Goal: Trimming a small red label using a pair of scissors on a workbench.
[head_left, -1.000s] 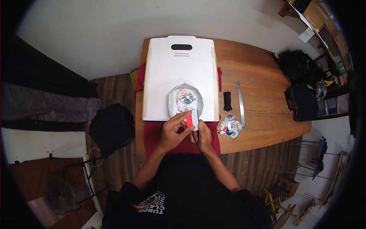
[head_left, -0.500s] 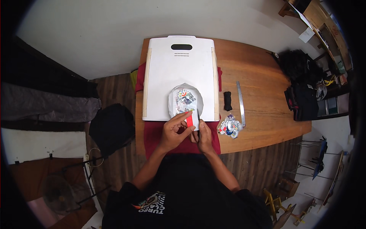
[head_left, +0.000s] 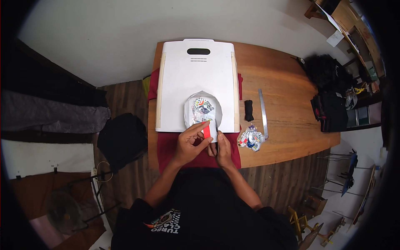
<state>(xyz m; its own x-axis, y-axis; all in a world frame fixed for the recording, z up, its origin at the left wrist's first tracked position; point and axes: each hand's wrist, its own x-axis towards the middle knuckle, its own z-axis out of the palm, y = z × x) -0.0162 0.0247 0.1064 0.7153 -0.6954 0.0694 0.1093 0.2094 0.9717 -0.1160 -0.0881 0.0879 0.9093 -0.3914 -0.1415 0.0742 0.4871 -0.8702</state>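
Note:
Between the thumb and fingers of my left hand (head_left: 189, 146), a small white paper or sticker piece with a red strip (head_left: 207, 132) is pinched. My right hand (head_left: 224, 152) is closed around dark scissors (head_left: 216, 126), whose blades lie along the right edge of that piece; the handles are mostly hidden by my fingers. Just beyond both hands lies a round, shallow, pale tray (head_left: 221, 110) with colourful printed sticker pieces (head_left: 202, 104) inside. The tray rests on the near end of a large white panel (head_left: 175, 83) with an oval handle slot.
A dark red cloth (head_left: 166, 143) lies under the panel on the wooden table (head_left: 283, 104). To the right are a pile of cut stickers (head_left: 252, 138), a black rolled bundle (head_left: 248, 110) and a metal ruler (head_left: 263, 112). A black covered seat (head_left: 123, 141) stands at left.
The scissors and the fingers of my right hand have shifted very slightly against the white and red piece. My left hand keeps its hold; the rest looks the same.

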